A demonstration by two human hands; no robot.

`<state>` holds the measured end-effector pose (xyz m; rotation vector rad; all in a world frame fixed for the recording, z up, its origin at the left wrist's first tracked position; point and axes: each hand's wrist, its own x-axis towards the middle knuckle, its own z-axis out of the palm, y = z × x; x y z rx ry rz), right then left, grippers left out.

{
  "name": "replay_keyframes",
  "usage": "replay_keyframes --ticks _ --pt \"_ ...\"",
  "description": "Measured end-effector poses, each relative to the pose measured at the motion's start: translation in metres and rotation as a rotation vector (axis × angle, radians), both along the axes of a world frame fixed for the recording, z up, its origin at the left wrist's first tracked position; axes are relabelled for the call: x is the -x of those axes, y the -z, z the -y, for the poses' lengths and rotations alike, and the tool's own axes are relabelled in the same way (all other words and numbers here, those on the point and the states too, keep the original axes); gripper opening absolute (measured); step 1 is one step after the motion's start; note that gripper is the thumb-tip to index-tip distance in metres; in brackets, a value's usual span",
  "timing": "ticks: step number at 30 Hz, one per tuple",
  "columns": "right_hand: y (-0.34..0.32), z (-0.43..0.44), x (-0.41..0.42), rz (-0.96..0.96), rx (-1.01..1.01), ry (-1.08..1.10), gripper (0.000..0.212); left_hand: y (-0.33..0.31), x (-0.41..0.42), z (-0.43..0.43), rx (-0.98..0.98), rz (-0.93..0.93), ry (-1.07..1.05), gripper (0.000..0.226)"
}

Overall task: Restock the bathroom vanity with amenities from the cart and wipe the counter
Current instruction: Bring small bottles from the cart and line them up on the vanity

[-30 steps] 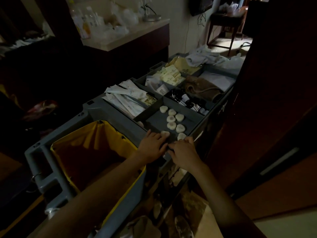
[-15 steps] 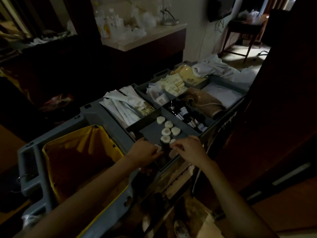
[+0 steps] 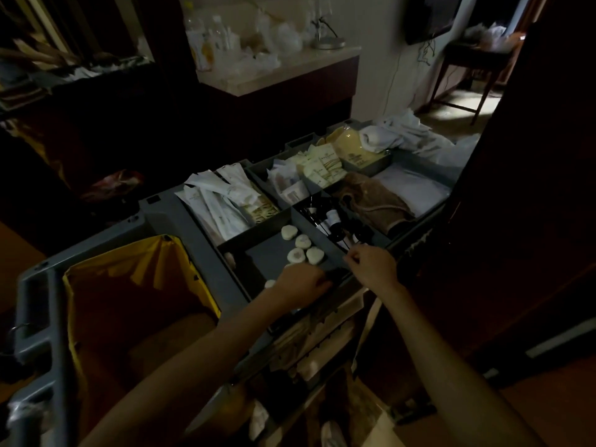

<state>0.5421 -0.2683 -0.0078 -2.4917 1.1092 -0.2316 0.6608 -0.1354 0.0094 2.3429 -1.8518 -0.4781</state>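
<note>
1. At the near end of the grey cart (image 3: 167, 217), both hands are reaching to the compartment of round white soaps (image 3: 296, 254).
2. Low over its floor, the left hand (image 3: 301, 282) is curling its fingers, one soap lying just beside it; its grip cannot be told.
3. Alongside, the right hand (image 3: 374, 269) is bending its fingers at the divider by the small dark bottles (image 3: 335, 221); its grip is equally unclear.

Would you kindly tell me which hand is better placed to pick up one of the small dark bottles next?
Probably the right. The right hand is at the divider, with the dark bottles just past its fingers. The left hand is over the soaps, farther away.
</note>
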Motion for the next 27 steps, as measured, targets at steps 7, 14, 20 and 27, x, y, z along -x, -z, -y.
replay_keyframes --ticks 7,14,20,27 --pt "0.005 -0.004 0.000 0.001 0.048 -0.029 0.026 0.026 0.032 -0.005 0.096 0.005 -0.082 0.037" --pt "0.010 -0.018 -0.001 0.002 0.075 -0.046 0.021 0.030 0.027 -0.024 0.149 -0.055 -0.042 0.032" --pt "0.016 -0.043 -0.002 0.078 0.097 -0.067 0.021 0.024 0.021 -0.056 0.187 -0.087 0.007 0.029" --pt "0.007 -0.049 0.001 0.145 -0.070 -0.080 0.022 0.025 0.005 -0.084 0.103 -0.097 0.035 0.034"
